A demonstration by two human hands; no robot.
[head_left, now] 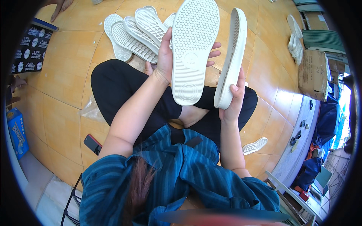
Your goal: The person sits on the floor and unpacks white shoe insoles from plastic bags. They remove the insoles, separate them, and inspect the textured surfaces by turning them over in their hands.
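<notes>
Behind a white shoe sole (194, 49), my left hand (164, 60) wraps around it, with the thumb along its left edge and fingertips showing past its right edge. This sole's patterned underside, honeycomb at the top and ribbed lower down, faces me. A second white shoe sole (230, 56) stands on edge in my right hand (234, 100), which grips it near its lower end. Part of its ribbed, gridded inner side shows. The two soles are side by side with a narrow gap between them. My crossed legs in black trousers lie beneath.
Several white soles (134, 39) lie overlapping on the tiled floor ahead. A small sole (255, 146) rests at the right, a phone (92, 144) at the left. Cardboard boxes (313, 73) stand right, a patterned black box (34, 47) far left, a blue box (17, 133) below it.
</notes>
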